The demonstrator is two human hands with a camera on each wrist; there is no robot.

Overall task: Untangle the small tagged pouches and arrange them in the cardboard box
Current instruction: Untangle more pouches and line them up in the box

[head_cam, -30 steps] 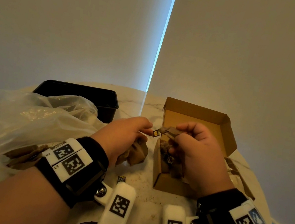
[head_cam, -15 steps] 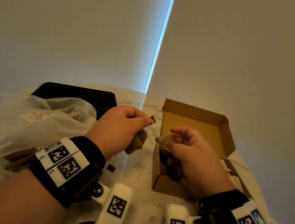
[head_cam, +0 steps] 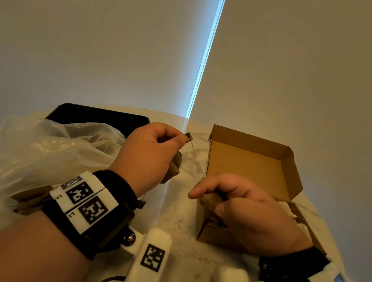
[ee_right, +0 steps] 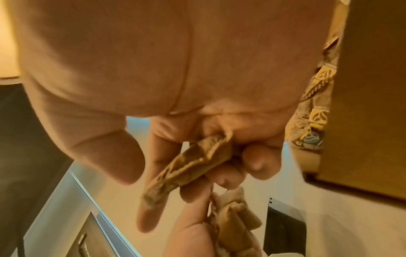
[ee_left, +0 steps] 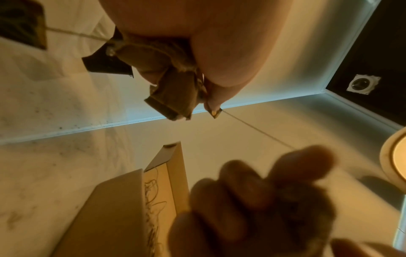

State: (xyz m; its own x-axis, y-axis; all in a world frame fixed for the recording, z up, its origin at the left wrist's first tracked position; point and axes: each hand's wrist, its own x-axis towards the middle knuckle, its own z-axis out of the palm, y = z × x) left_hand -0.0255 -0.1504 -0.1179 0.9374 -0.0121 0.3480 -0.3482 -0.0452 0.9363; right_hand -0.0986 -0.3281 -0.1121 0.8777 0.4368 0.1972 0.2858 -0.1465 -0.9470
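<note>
My left hand [head_cam: 181, 140] is raised left of the open cardboard box [head_cam: 253, 167]. It pinches a small dark tag [head_cam: 188, 137] between thumb and forefinger, with a bundle of brown pouches [ee_left: 173, 93] gripped in the palm. A thin thread [ee_left: 257, 130] runs from the tag [ee_left: 214, 113] to my right hand [head_cam: 203, 197]. That hand holds one brown pouch [ee_right: 193, 165] in curled fingers over the box's near-left corner. More pouches with yellow leaf-print tags [ee_right: 316, 107] lie inside the box.
A crumpled clear plastic bag [head_cam: 29, 150] covers the table's left side, with brown pouches under its near edge [head_cam: 28, 200]. A black tray [head_cam: 99, 117] stands behind it. Dark crumbs dot the marble table [head_cam: 172, 228]. Loose threads lie right of the box [head_cam: 299, 210].
The hands have drawn apart. My left hand rose up and back with the tag, stretching the thread. My right hand sank with its pouch to the box's near-left corner.
</note>
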